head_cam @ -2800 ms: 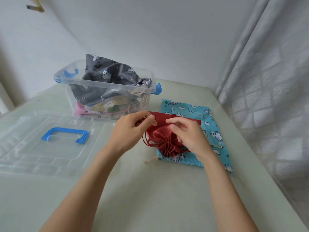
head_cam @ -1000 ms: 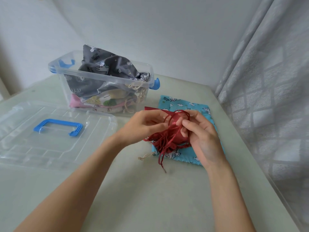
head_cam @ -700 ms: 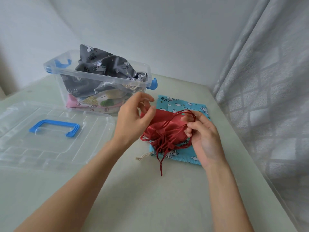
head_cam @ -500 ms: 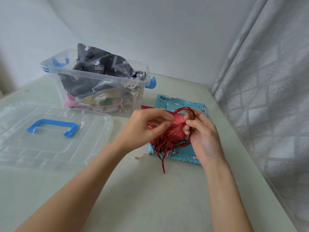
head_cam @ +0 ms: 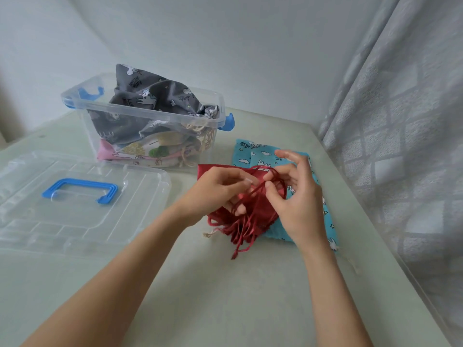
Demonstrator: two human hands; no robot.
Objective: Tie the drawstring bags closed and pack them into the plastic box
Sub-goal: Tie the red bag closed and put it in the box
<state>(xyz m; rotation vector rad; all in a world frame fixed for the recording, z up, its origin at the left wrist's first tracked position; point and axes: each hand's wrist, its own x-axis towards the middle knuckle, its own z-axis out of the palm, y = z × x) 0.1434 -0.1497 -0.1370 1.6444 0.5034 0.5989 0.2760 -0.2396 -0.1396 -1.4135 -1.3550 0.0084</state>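
Note:
A red drawstring bag (head_cam: 253,216) lies gathered on top of a flat turquoise unicorn-print bag (head_cam: 265,152) on the table. My left hand (head_cam: 215,194) pinches the red cord above the bag. My right hand (head_cam: 295,196) pinches the same cord loop from the right, with its outer fingers spread. One loose cord end hangs toward me. The clear plastic box (head_cam: 150,115) with blue latches stands behind, holding a grey unicorn bag (head_cam: 147,96) and other tied bags beneath it.
The clear lid (head_cam: 82,221) with a blue handle lies flat to the left of my hands. A grey patterned curtain (head_cam: 406,136) runs along the table's right edge. White walls close the back corner.
The red bag's mouth has been drawn shut and its cords pulled out into loops. My hands have gone from holding the bag's fabric to working the cord between the fingertips.

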